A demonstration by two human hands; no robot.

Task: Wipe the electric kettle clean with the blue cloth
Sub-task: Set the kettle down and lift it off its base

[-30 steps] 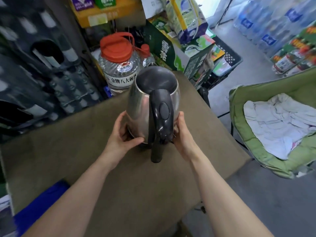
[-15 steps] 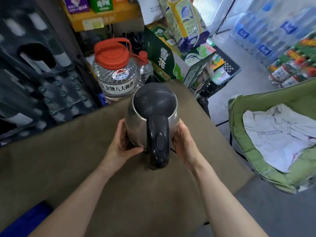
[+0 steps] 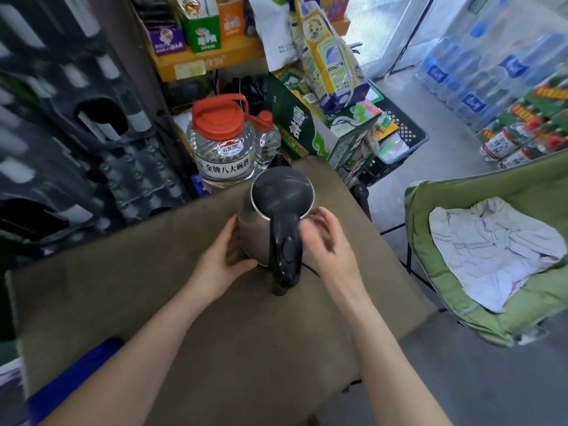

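A steel electric kettle (image 3: 256, 238) with a black lid and black handle stands on the brown table (image 3: 123, 272), handle toward me. My left hand (image 3: 221, 262) grips the kettle's left side low down, thumb curled under its front. My right hand (image 3: 329, 241) is just off the kettle's right side, fingers loosely spread and blurred; contact cannot be made out. The blue cloth (image 3: 70, 382) lies at the table's near left corner, partly covered by my left forearm.
A large clear jug with a red cap (image 3: 224, 142) stands just behind the table, beside green cartons (image 3: 307, 124) and a black crate (image 3: 405, 133). A green folding chair (image 3: 455, 309) holding a white cloth (image 3: 491, 250) sits at the right. Dark crates fill the left.
The kettle has gone from tilted toward me to upright on the table. My right hand has come off its side and opened. My view has tilted up.
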